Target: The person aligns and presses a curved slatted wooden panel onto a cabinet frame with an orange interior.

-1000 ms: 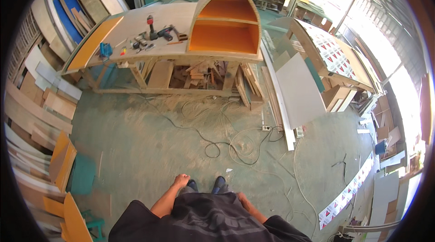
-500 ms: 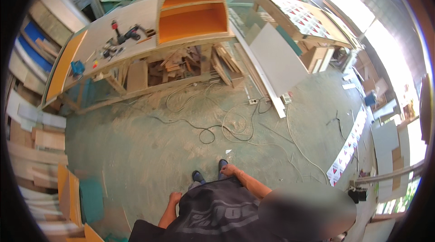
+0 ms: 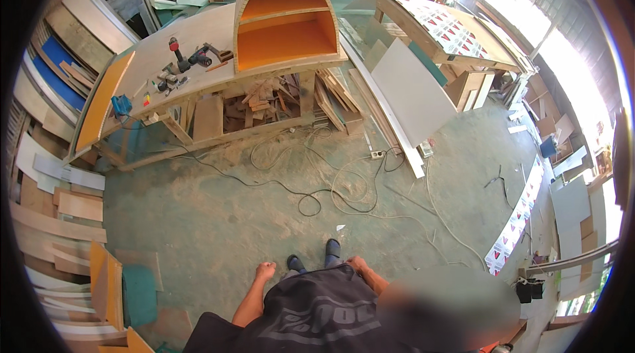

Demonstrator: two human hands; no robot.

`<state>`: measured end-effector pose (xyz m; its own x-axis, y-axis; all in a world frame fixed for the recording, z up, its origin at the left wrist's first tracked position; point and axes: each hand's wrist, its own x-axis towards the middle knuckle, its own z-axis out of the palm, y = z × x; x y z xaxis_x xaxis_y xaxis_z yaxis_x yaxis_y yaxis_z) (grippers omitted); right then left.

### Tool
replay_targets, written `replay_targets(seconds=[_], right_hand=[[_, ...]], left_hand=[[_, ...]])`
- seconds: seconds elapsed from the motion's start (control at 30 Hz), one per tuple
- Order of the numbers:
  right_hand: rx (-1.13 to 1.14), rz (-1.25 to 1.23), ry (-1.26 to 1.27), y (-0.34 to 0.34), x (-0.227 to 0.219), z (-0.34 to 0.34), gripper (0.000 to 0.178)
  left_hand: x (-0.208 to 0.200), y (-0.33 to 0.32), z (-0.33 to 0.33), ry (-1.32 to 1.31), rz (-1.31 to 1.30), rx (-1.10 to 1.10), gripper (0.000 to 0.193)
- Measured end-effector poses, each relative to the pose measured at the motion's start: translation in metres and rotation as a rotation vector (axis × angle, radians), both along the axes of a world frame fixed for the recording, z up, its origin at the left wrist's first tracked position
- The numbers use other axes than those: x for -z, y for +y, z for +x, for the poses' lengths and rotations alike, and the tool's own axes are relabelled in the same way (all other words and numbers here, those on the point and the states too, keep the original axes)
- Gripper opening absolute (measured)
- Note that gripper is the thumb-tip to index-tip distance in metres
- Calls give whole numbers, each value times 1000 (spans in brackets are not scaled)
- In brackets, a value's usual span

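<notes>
My left hand (image 3: 265, 271) hangs beside my dark shirt with its fingers curled in, and I see nothing in it. On the other side, my right hand (image 3: 358, 264) is by the shirt's hem, its fingers also curled and seemingly holding nothing. Both hands are over the green floor, away from the benches. Beyond the floor stands a wooden workbench (image 3: 149, 70). On it are an arch-topped shelf cabinet (image 3: 288, 39) with an orange inside, a red-and-black power tool (image 3: 202, 59), a blue tool (image 3: 122, 105) and several small items.
Cords (image 3: 307, 204) lie looped across the dusty floor. Long boards (image 3: 390, 128) and a leaning white panel (image 3: 410, 92) are right of the bench. A patterned strip (image 3: 516, 221) lies at the right. Stacked panels (image 3: 79, 204) line the left. Scrap wood (image 3: 264, 102) fills the bench's underside.
My left hand has swung forward and my right hand has drawn back toward my body. The view has shifted slightly, so the bench and floor sit a little lower and further right.
</notes>
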<state>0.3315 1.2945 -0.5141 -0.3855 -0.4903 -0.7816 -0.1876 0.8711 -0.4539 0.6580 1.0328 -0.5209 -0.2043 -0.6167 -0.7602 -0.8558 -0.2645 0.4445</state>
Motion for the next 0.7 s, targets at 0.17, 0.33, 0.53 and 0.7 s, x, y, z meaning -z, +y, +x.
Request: replay_targets(seconds=[0.17,0.33,0.53,0.7], right_hand=[[-11,-33,41,-1,-11,-5,46],[69,3,10,-1,-19,-4,44],[-28,-7,39,0,-4,-16,47],[-23,-13,33,-9,-5,-20,46]], left_hand=[[11,10,5,-89,36,97,42],[22,15,5,-76,25,93,43],[7,13,-11,-67,22,95,43],[4,6,-15,-82,8,92,44]])
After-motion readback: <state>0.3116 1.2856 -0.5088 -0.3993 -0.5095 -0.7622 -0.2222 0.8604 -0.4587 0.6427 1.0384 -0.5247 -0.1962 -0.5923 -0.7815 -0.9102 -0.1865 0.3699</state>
